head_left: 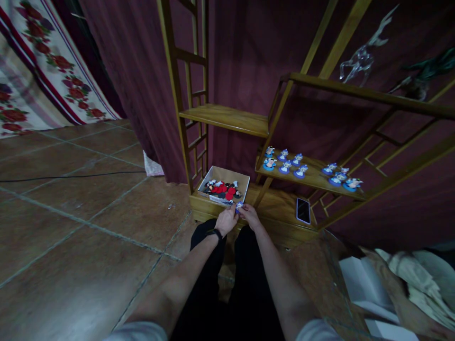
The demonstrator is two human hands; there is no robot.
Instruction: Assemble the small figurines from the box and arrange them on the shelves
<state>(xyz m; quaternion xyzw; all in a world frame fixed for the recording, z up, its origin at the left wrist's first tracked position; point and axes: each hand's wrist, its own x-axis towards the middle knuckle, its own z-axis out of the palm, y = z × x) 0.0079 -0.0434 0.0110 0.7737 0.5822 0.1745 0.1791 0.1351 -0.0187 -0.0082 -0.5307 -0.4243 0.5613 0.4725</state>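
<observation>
By the box's edge (pixel 217 199), perhaps touching, hands (pixel 226 220) hold a figurine (pixel 239 205).

On the bottom shelf (pixel 279 200), the box (pixel 232 174) sits at the left end, discs (pixel 230 190) inside; the phone (pixel 303 210) lies near the right front corner. Before the box's near right corner, a figure (pixel 239 205) is between left hand (pixel 226 220) and right hand (pixel 250 216). Above, six figures (pixel 285 167) stand at the middle shelf's (pixel 314 176) left end, four figures (pixel 337 179) toward its right. Behind hangs the curtain (pixel 245 57).
</observation>
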